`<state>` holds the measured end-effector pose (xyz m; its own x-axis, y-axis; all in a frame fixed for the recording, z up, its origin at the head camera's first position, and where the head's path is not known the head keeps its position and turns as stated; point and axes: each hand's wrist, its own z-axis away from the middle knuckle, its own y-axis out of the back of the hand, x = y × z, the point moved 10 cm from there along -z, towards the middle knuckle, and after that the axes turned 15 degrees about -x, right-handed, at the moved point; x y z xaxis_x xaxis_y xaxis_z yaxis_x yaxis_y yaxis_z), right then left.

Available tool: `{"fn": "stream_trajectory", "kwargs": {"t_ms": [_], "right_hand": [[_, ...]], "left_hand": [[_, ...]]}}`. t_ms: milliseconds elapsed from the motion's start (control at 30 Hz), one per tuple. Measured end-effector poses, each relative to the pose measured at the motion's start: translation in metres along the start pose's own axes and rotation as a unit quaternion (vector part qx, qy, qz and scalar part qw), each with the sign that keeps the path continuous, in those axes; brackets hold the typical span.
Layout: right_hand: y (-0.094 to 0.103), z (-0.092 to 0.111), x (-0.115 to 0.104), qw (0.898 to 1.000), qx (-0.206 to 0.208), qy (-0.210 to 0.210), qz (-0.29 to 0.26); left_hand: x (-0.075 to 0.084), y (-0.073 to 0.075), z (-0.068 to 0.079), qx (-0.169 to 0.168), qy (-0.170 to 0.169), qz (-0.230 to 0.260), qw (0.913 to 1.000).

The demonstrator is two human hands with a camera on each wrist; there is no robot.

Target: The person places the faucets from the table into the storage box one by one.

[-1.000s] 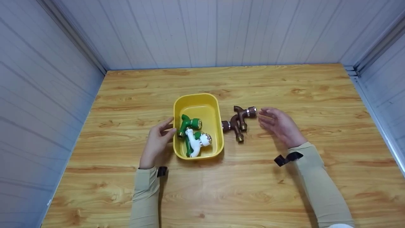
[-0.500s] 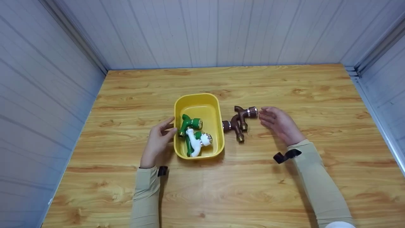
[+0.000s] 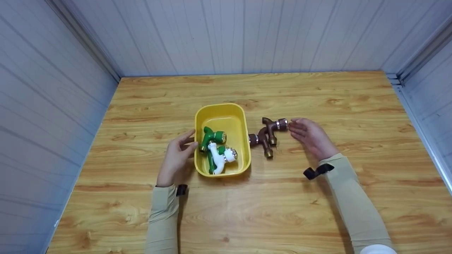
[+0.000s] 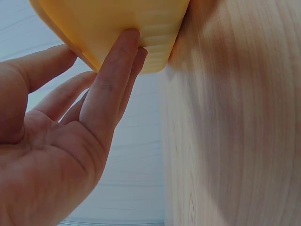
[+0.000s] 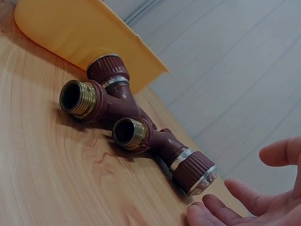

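In the head view a yellow plastic bin [image 3: 221, 121] stands mid-table. Two green taps, an upper one [image 3: 208, 137] and one partly under a white tap [image 3: 218, 160], lie inside it with that white tap. My left hand [image 3: 177, 154] is at the bin's left wall; in the left wrist view its fingertips touch the yellow side. Outside the right wall lie two brown taps, the nearer [image 3: 265, 140] by the bin and the farther [image 3: 271, 127] overlapping it. My right hand [image 3: 312, 137] is beside the farther tap's knob, holding nothing, fingers loosely extended; the right wrist view shows a small gap.
The wood-grain table [image 3: 226, 218] spreads around the bin. Pale panel walls [image 3: 226, 35] close off its back and sides. Each wrist wears a black strap mount, the right one [image 3: 319, 170] standing out over the table. A white rounded object [image 3: 378, 249] shows at the bottom right edge.
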<state>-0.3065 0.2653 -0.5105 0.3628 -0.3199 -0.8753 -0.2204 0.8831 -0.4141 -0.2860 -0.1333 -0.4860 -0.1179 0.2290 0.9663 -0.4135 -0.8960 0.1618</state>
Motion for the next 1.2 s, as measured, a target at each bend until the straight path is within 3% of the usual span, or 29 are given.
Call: {"fn": "stream_trajectory", "kwargs": {"t_ms": [433,733,1200], "right_hand": [[-0.002,-0.007,-0.002,1.0,0.002,0.018,0.0],[-0.003,-0.013,-0.002,1.0,0.004,0.012,0.007],[-0.007,-0.016,-0.002,1.0,0.008,0.017,0.002]], "left_hand": [[0.002,0.0,0.001,0.002,-0.024,0.014,0.9996],[0.002,-0.001,0.002,-0.005,0.001,0.016,0.9999],[-0.002,0.001,0.003,0.005,-0.001,0.019,0.9998]]}}
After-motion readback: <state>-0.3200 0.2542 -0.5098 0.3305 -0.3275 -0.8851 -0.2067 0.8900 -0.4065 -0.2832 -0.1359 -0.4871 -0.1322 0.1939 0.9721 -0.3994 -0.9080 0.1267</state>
